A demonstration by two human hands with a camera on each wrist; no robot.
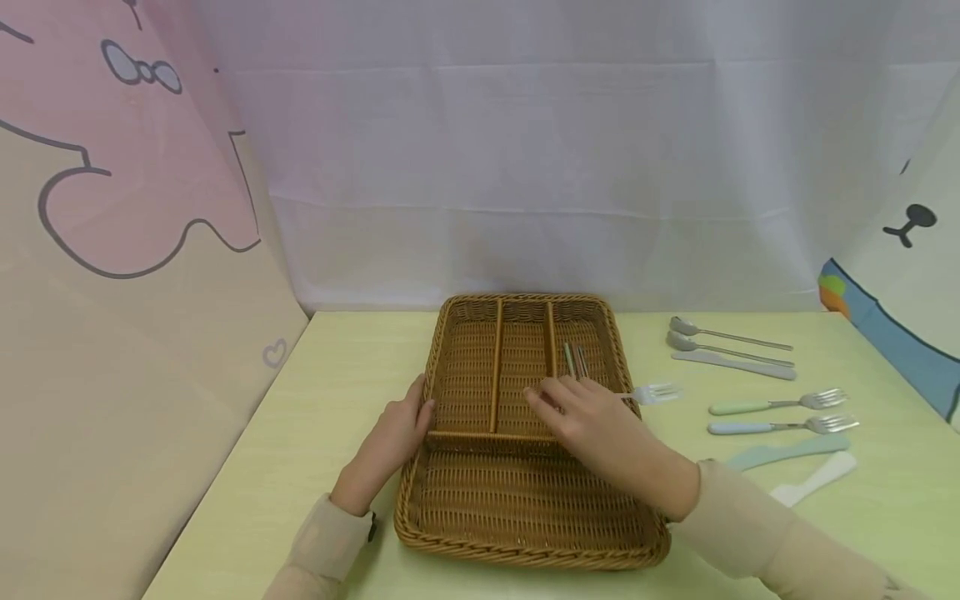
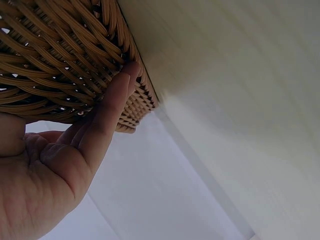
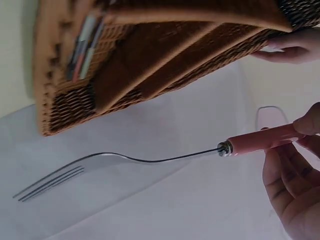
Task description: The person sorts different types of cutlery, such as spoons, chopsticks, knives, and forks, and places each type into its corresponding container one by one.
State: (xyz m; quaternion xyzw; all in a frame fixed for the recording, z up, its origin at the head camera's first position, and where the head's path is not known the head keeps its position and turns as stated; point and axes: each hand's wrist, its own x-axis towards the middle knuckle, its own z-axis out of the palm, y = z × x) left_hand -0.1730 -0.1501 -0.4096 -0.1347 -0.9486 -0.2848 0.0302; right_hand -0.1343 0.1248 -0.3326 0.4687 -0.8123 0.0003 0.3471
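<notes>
My right hand is over the wicker basket, above its right-hand compartment. It pinches a fork by the end of its pink handle; the metal tines point right, past the basket's rim, in the head view. My left hand grips the left side of the basket, thumb at the rim. In the left wrist view, its fingers lie along the outer woven wall. Several slim utensils with coloured ends lie in the back right compartment, partly hidden by my right hand.
On the table right of the basket lie two spoons, a grey knife, a green-handled fork, a blue-handled fork, a green knife and a white utensil. A white cloth hangs behind the table.
</notes>
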